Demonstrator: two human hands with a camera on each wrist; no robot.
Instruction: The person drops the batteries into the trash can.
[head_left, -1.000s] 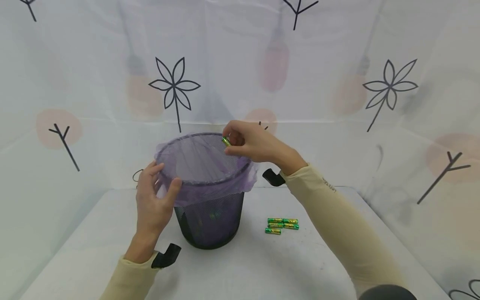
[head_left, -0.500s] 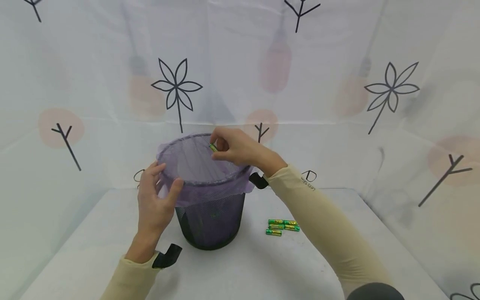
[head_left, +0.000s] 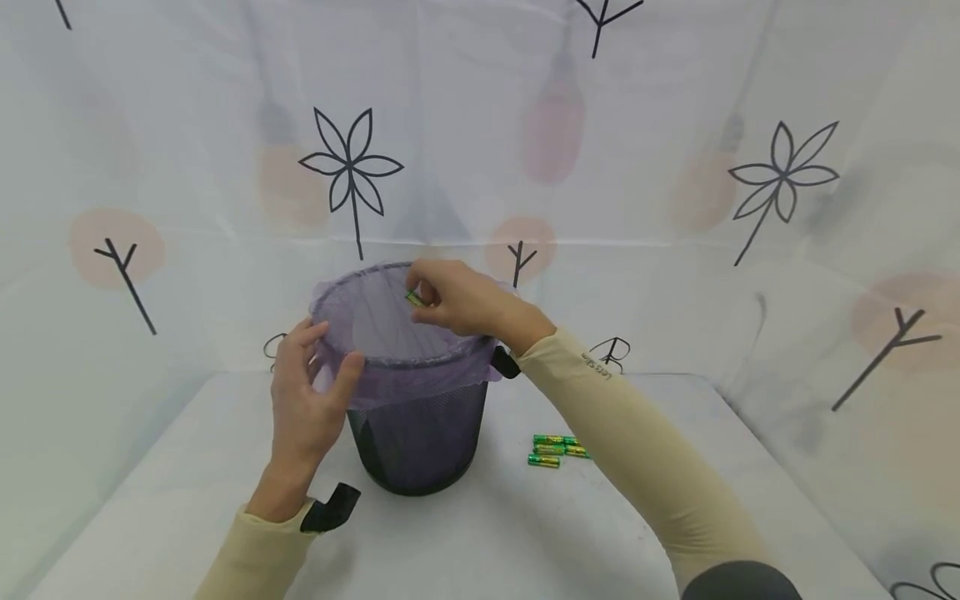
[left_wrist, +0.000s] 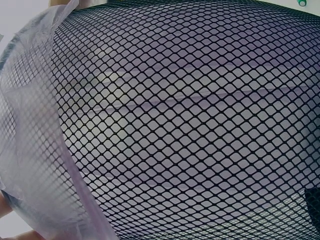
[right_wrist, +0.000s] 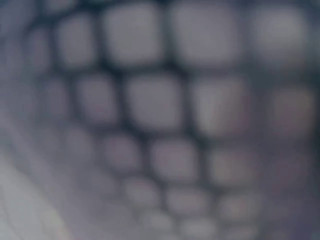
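Note:
A black mesh wastebasket (head_left: 420, 450) stands on the table, lined with a purple bin bag (head_left: 420, 385) folded out over its rim. My left hand (head_left: 307, 408) holds the rim at the near left, thumb and fingers spread along it over the bag. Above the basket's mouth, my right hand (head_left: 465, 300) pinches a small green and gold battery (head_left: 414, 298) between thumb and fingers. The left wrist view is filled by the mesh wall (left_wrist: 185, 115) with the bag behind it. Close, blurred mesh (right_wrist: 150, 100) fills the right wrist view, where neither hand nor battery shows.
Several green batteries (head_left: 549, 449) lie in short rows on the white table (head_left: 480, 550), right of the basket. The right forearm partly covers them. A white patterned curtain (head_left: 637, 167) hangs behind and at both sides.
My right hand has moved left and slightly down with the battery, from the basket's right rim to over its opening. The left hand keeps its place on the rim.

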